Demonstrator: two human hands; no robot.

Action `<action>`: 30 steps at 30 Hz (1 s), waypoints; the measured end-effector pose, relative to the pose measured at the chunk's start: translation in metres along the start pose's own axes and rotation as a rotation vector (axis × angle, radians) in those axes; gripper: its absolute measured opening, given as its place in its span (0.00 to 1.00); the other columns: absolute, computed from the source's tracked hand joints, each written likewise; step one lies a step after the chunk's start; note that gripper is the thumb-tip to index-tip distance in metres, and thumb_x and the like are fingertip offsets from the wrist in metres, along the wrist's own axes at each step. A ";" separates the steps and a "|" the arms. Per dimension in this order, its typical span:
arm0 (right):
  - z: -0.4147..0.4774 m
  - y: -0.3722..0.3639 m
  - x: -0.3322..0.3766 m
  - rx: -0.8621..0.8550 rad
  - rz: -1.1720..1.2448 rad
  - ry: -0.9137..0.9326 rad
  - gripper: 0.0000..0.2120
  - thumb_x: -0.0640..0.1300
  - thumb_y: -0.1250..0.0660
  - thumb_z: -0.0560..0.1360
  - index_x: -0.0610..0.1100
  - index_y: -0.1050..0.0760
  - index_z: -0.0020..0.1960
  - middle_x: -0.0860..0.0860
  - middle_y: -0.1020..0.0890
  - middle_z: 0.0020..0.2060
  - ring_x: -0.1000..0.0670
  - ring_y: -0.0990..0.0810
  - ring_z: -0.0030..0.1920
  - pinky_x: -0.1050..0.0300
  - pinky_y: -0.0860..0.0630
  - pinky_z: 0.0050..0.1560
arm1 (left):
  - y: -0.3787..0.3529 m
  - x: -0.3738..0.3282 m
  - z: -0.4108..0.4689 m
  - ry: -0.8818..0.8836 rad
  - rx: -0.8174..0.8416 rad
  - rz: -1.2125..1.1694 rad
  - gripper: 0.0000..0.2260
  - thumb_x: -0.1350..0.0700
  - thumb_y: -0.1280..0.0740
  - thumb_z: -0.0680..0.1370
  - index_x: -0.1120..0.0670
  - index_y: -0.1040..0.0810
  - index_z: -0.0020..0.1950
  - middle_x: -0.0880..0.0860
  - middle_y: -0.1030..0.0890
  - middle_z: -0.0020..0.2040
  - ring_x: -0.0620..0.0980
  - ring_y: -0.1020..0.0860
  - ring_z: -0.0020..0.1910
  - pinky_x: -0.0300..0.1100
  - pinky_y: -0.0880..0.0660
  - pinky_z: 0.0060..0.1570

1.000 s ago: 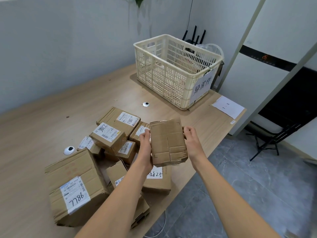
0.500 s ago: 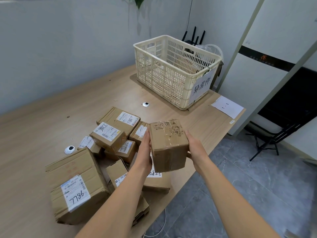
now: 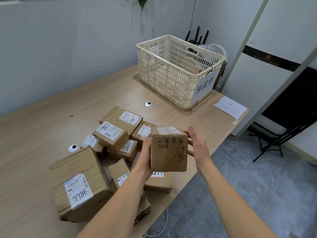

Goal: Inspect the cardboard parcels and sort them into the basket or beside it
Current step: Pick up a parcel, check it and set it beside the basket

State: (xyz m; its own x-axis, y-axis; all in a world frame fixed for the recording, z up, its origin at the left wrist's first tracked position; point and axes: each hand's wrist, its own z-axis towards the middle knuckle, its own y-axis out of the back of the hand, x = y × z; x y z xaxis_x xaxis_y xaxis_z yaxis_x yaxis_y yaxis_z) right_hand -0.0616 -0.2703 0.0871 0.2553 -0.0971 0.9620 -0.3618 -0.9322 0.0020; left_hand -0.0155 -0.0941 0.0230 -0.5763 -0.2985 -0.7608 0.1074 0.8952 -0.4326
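above the wood table, left hand holds a squarish cardboard parcel.

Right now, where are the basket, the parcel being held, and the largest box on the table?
basket [image 3: 164,79], head view, near slatted wall.
held parcel [image 3: 169,152], head view, centre of its front face.
largest box [image 3: 75,165], head view, bare cardboard above its label.

Both forearms are bare along all that shows, long and slim. The left hand and right hand are bare as well; the nails seem short, though blurred.
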 end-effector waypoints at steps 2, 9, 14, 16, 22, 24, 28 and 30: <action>0.002 0.001 -0.001 0.022 -0.027 0.000 0.18 0.62 0.36 0.82 0.50 0.17 0.60 0.53 0.13 0.54 0.56 0.15 0.53 0.59 0.21 0.46 | 0.001 0.002 0.002 -0.073 -0.033 -0.002 0.17 0.36 0.40 0.84 0.32 0.28 0.74 0.49 0.21 0.72 0.55 0.21 0.69 0.61 0.22 0.66; 0.003 0.011 -0.012 0.115 -0.013 0.127 0.22 0.46 0.22 0.75 0.49 0.19 0.68 0.55 0.13 0.59 0.56 0.16 0.60 0.59 0.18 0.53 | 0.010 0.002 -0.003 0.090 0.039 -0.062 0.27 0.28 0.41 0.79 0.41 0.19 0.70 0.53 0.16 0.66 0.58 0.17 0.64 0.62 0.23 0.67; 0.013 0.008 -0.019 0.073 -0.129 0.165 0.20 0.41 0.35 0.84 0.58 0.25 0.73 0.56 0.18 0.63 0.55 0.17 0.60 0.64 0.19 0.46 | 0.004 0.004 -0.002 0.089 0.029 -0.129 0.29 0.30 0.46 0.82 0.46 0.21 0.72 0.56 0.15 0.65 0.57 0.17 0.65 0.59 0.23 0.66; 0.019 0.008 -0.025 0.007 -0.264 0.176 0.20 0.41 0.39 0.85 0.60 0.22 0.70 0.54 0.19 0.64 0.53 0.19 0.61 0.64 0.20 0.50 | 0.004 0.005 0.004 0.070 -0.031 -0.173 0.29 0.32 0.49 0.84 0.47 0.23 0.73 0.57 0.15 0.65 0.57 0.17 0.65 0.60 0.24 0.69; 0.021 0.004 -0.027 0.032 -0.173 0.041 0.18 0.60 0.41 0.84 0.55 0.18 0.65 0.53 0.14 0.58 0.53 0.17 0.61 0.55 0.21 0.59 | 0.002 0.004 0.013 0.003 -0.074 -0.042 0.20 0.39 0.43 0.86 0.43 0.22 0.72 0.53 0.16 0.66 0.56 0.21 0.69 0.60 0.27 0.73; 0.018 0.004 -0.025 0.102 -0.134 0.041 0.20 0.66 0.39 0.81 0.56 0.19 0.64 0.54 0.13 0.55 0.54 0.14 0.57 0.54 0.19 0.58 | -0.001 0.002 0.014 -0.035 -0.071 0.006 0.14 0.44 0.39 0.86 0.44 0.19 0.67 0.51 0.14 0.61 0.56 0.22 0.68 0.58 0.28 0.73; 0.017 0.004 -0.034 0.091 -0.143 0.042 0.19 0.64 0.30 0.77 0.56 0.21 0.63 0.54 0.12 0.55 0.53 0.14 0.57 0.48 0.19 0.64 | -0.001 0.001 0.013 -0.026 -0.075 0.037 0.19 0.38 0.38 0.84 0.45 0.18 0.68 0.52 0.14 0.62 0.56 0.21 0.68 0.59 0.28 0.73; 0.016 0.001 -0.036 0.083 -0.124 0.021 0.17 0.62 0.31 0.79 0.55 0.21 0.64 0.54 0.12 0.55 0.53 0.14 0.57 0.49 0.19 0.64 | -0.003 0.000 0.010 -0.015 -0.068 0.046 0.23 0.33 0.39 0.82 0.45 0.20 0.70 0.54 0.15 0.64 0.57 0.20 0.68 0.60 0.27 0.72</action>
State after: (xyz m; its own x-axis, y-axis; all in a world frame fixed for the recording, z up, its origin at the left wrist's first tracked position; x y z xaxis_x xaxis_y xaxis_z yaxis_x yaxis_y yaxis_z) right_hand -0.0570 -0.2735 0.0477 0.2745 0.0266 0.9612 -0.2530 -0.9624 0.0989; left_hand -0.0080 -0.1003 0.0193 -0.5595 -0.2608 -0.7868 0.0782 0.9283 -0.3634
